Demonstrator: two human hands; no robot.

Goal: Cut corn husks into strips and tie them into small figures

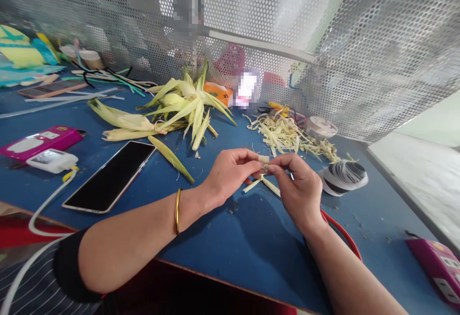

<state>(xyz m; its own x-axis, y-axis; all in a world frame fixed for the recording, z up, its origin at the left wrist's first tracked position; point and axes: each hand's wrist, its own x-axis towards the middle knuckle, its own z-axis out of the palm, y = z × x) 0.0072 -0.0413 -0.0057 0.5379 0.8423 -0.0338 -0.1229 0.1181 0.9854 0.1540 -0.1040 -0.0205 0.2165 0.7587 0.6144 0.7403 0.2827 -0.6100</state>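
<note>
My left hand [233, 171] and my right hand [298, 183] meet over the blue table, thumbs and fingers pinched together on a small pale piece of corn husk. Below the fingertips two narrow husk strips [270, 186] spread apart in a V; whether they join the held piece is hidden by the fingers. Beyond my left hand lies a heap of green-yellow corn husks [192, 97], with a single husk leaf [171, 159] nearer to me. Past my right hand is a pile of thin shredded husk [283, 133].
A phone [111, 176] and a magenta power strip [43, 142] with a white charger [52, 160] lie left. At right are a grey-and-white thread spool [343, 178], a red cable [343, 233] and another magenta power strip [436, 267]. A perforated metal screen [251, 13] stands behind.
</note>
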